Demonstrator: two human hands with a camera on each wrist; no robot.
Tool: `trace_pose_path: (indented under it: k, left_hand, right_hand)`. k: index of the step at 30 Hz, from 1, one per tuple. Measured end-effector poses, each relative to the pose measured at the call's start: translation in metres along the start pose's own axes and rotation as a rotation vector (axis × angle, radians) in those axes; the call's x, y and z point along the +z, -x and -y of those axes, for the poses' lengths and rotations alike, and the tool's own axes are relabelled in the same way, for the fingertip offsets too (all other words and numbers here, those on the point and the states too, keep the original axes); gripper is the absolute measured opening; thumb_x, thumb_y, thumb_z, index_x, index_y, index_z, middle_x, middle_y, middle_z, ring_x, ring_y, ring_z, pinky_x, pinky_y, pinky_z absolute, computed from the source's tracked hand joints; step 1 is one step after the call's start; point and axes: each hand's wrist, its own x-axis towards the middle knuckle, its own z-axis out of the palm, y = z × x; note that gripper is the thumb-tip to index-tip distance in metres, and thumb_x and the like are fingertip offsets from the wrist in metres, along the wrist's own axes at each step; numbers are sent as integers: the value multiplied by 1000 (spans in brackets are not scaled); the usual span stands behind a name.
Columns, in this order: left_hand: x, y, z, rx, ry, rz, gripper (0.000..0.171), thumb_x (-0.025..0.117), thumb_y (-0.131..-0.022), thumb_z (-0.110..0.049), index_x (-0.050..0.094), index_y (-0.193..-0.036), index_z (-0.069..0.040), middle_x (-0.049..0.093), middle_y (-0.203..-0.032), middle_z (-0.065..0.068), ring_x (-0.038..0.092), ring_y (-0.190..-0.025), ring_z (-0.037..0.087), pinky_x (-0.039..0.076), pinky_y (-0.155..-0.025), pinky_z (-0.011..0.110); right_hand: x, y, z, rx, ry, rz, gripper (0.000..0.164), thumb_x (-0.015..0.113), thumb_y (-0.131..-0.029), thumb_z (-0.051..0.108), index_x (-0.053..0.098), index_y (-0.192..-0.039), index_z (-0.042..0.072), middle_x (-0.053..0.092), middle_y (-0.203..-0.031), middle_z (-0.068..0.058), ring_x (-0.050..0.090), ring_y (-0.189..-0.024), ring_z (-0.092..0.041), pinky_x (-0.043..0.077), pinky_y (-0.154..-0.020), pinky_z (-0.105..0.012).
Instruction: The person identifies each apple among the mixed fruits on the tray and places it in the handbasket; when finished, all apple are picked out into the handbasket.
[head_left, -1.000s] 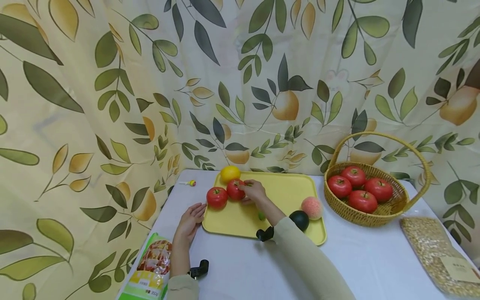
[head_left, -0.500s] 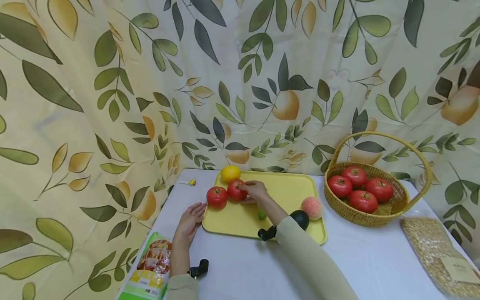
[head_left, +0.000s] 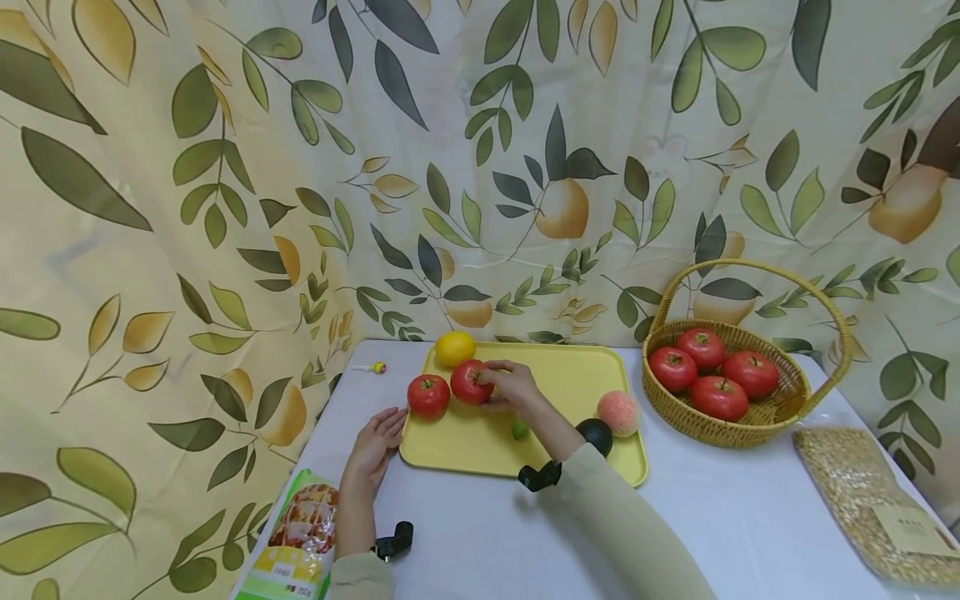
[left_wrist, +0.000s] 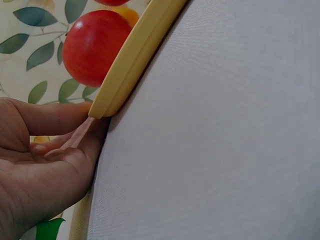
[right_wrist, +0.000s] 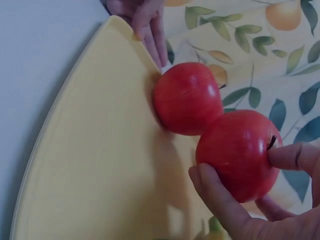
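Note:
My right hand (head_left: 513, 387) pinches a red apple (right_wrist: 235, 155) over the left part of the yellow tray (head_left: 562, 371). In the right wrist view, the thumb lies near its stem and the fingers are on the opposite side. Another red apple (right_wrist: 185, 100) stands beside it, by the tray's left edge. With fingers extended, my left hand (head_left: 377, 443) touches the tray's left edge; in the left wrist view the thumb (left_wrist: 60, 117) meets the rim near a corner. A lemon (head_left: 455, 348) sits behind the apples. A small green fruit (head_left: 520, 429) lies near my right wrist.
On the tray's right are a peach (head_left: 618, 413) and a dark round fruit (head_left: 596, 436), partly covered by my right sleeve. A wicker basket (head_left: 697, 429) with several red apples stands right. Packages (head_left: 296, 533) lie front left and far right (head_left: 862, 492); a lollipop (head_left: 377, 367) lies back left.
The head view has shifted slightly. My right hand has moved a little to the right with the apple, widening the space from the other apple. The left hand stays at the tray's edge.

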Motion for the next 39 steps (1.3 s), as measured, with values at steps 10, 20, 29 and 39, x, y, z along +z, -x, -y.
trace_pose_path:
  k: [10,20,29,39]
  left_hand:
    - [0,1,-1,-9,-9,5,65,44,-98,20,29,-159,4,40,-161,26,38,-150,38,34,-122,47]
    - [-1,5,-1,-11,-5,15,65,44,-98,19,28,-159,4,40,-161,26,38,-151,37,34,-122,46]
    - [-1,2,-1,-15,5,21,65,45,-99,19,28,-160,4,40,-161,25,39,-151,36,34,-123,45]
    - [0,3,-2,-22,-12,20,65,45,-99,18,27,-160,4,39,-162,25,38,-151,36,34,-123,44]
  right_hand:
    - [-10,18,12,-13,47,37,49,71,-88,9,63,-136,3,57,-134,-29,76,-83,-40,61,-89,-54]
    - [-28,35,22,-43,60,66,50,74,-86,9,65,-135,5,56,-136,-30,77,-82,-40,64,-82,-50]
    - [-55,48,34,-33,77,93,53,72,-90,15,61,-140,4,55,-140,-27,75,-94,-46,63,-86,-52]
    - [-87,60,50,-25,76,58,58,69,-91,14,55,-145,0,52,-144,-27,75,-94,-45,62,-87,-52]
